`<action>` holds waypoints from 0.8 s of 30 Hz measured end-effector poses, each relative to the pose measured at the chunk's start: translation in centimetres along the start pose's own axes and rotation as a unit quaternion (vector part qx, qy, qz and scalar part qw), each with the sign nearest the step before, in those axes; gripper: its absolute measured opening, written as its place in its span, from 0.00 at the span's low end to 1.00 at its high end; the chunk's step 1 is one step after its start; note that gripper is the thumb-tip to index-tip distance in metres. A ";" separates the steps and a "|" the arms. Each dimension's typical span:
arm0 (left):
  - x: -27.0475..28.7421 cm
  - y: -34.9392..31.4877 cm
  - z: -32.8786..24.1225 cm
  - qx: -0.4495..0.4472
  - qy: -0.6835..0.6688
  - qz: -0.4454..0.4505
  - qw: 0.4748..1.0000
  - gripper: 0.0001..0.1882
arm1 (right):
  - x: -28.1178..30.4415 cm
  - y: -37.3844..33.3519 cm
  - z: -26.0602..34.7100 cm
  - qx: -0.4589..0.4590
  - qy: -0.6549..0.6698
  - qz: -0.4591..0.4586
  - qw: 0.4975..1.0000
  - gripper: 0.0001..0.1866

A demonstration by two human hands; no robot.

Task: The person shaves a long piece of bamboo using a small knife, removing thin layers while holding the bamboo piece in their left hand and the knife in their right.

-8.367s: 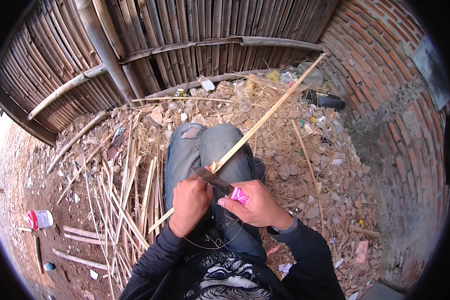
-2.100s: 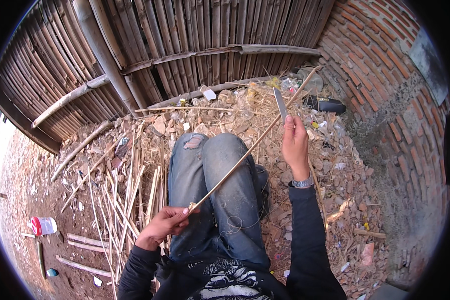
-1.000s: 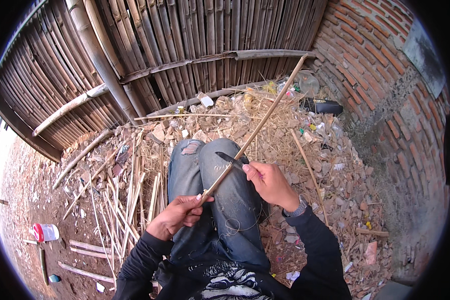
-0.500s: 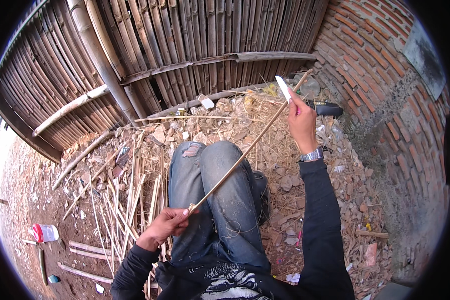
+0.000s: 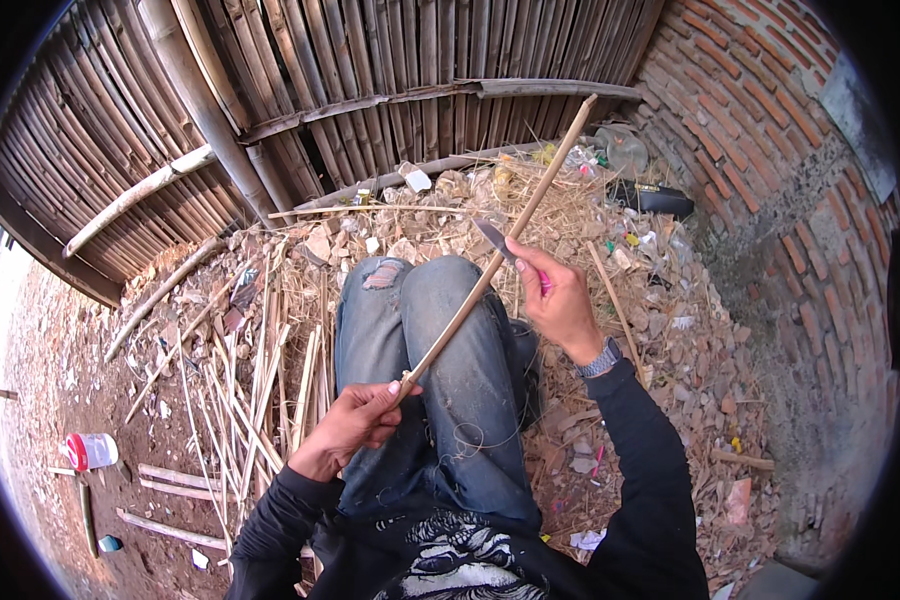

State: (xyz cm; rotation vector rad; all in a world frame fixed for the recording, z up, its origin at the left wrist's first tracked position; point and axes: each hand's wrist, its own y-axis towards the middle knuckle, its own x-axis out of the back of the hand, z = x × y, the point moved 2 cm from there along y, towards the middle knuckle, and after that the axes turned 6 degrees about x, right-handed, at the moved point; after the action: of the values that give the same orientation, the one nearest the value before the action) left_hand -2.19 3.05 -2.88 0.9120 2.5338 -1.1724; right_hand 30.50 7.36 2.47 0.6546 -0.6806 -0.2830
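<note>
A long, thin bamboo strip (image 5: 450, 331) runs slantwise over my knees, from lower left to upper right. My left hand (image 5: 360, 420) is closed round its lower end, just above my lap. In my right hand (image 5: 562, 303) is a knife (image 5: 493, 238) with a pink handle, most of which the fingers hide. Its blade points up and left and lies against the strip about midway along, the thumb close to the strip. The far end of the strip sticks out free beyond the knife.
Several split bamboo strips (image 5: 260, 400) lie on the ground left of my legs. A clear tub with a red lid (image 5: 91, 451) stands farther left. Rubble and straw (image 5: 450, 215) cover the ground ahead, up to a bamboo wall (image 5: 390, 60). A brick wall (image 5: 770, 110) rises on the right.
My right hand has drawn the knife down and left along the strip toward my knees. The strip's far end has risen slightly and swung left; my left hand has shifted a little up and right.
</note>
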 end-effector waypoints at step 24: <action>-0.1 1.3 -1.7 0.018 -0.072 0.040 0.996 0.19 | -3.1 -4.0 4.9 0.053 -0.064 0.117 0.990 0.27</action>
State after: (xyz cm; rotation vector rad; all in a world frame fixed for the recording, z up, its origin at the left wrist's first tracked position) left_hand -1.13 4.90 -2.54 0.8944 2.3486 -1.2159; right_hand 24.80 3.42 1.24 0.6543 -0.8928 -0.0723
